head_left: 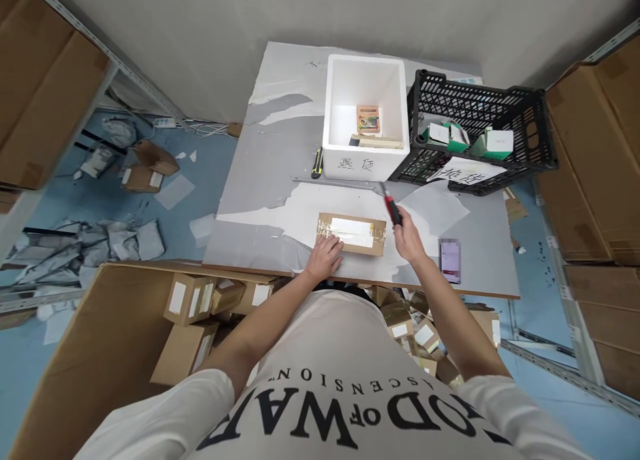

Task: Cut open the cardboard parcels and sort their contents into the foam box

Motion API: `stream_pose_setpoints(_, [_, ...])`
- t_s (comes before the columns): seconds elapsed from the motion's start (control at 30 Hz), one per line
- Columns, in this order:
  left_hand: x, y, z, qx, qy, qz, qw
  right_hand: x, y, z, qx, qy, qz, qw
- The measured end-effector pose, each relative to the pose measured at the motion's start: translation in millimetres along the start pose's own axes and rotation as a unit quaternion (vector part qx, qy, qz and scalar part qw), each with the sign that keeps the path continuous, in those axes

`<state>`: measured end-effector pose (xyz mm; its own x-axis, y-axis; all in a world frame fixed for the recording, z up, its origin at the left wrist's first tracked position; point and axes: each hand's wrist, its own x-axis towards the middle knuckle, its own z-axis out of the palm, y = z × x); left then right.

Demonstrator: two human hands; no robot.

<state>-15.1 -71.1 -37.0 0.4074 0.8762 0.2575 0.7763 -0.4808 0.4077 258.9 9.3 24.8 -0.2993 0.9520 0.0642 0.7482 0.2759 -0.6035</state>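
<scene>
A small taped cardboard box (pixel 377 245) with a white label lies near the table's front edge. Across its near left end rests my left hand (pixel 325 257), fingers stretched out flat on the cardboard. My right hand (pixel 410 239) is closed around a red and black utility knife (pixel 391 208), just right of the box. The knife tip points away from me, toward the foam box; it is apart from the cardboard box. Beyond the box, a metal ruler-like strip (pixel 335 182) and a yellow and black utility knife (pixel 317 163) lie on the table.
A white foam box (pixel 365 163) holding small items and a black plastic crate (pixel 530 137) with green-white boxes stand at the back. A phone (pixel 450 260) lies at right. Below the front edge are a large carton (pixel 95 340) and several small boxes (pixel 184 299).
</scene>
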Motion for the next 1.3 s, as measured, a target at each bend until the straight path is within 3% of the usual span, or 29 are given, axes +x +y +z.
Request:
stream_pose_setpoints(0.1, [-2, -2, 3, 0.006, 0.006, 0.009, 1.0, 25, -48, -2, -0.058, -0.16, -0.112, 0.979])
stream_pose_setpoints(0.17, [-4, -3, 5, 0.005, 0.006, 0.015, 1.0, 34, -67, 4, -0.116, -0.263, -0.165, 0.943])
stream_pose_setpoints(0.23, [-5, -4, 6, 0.0, 0.004, 0.016, 1.0, 39, -76, 11, -0.18, -0.324, -0.19, 0.909])
stream_pose_setpoints(0.37, [-6, -4, 9, -0.006, 0.009, 0.011, 1.0, 40, -79, 15, -0.268, -0.345, -0.209, 0.875])
stream_pose_setpoints(0.77, [-9, -9, 12, 0.008, 0.019, 0.028, 0.999, 35, -100, 0, -0.365, -0.361, -0.185, 0.838])
stream_pose_setpoints(0.87, [-10, -10, 11, 0.005, 0.006, 0.029, 1.0, 23, -77, -27, -0.376, -0.362, -0.168, 0.836])
stream_pose_setpoints(0.93, [-9, -10, 11, -0.002, -0.002, 0.027, 1.0, 2, -43, -62, -0.393, -0.36, -0.143, 0.834])
stream_pose_setpoints(1.0, [-8, -10, 12, -0.005, -0.001, 0.019, 1.0, -29, 0, -106, -0.426, -0.352, -0.087, 0.829])
stream_pose_setpoints(1.07, [-7, -9, 13, -0.004, 0.004, 0.012, 1.0, -68, 40, -150, -0.489, -0.329, 0.022, 0.808])
stream_pose_setpoints(1.13, [-6, -7, 12, -0.002, 0.007, 0.01, 1.0, -103, 66, -177, -0.455, -0.362, 0.051, 0.812])
stream_pose_setpoints(1.2, [-5, -5, 10, 0.0, 0.005, 0.008, 1.0, -128, 75, -179, -0.427, -0.325, 0.068, 0.841])
stream_pose_setpoints(1.3, [-1, -2, 2, 0.008, -0.002, 0.0, 1.0, -139, 65, -136, -0.334, -0.239, 0.126, 0.903])
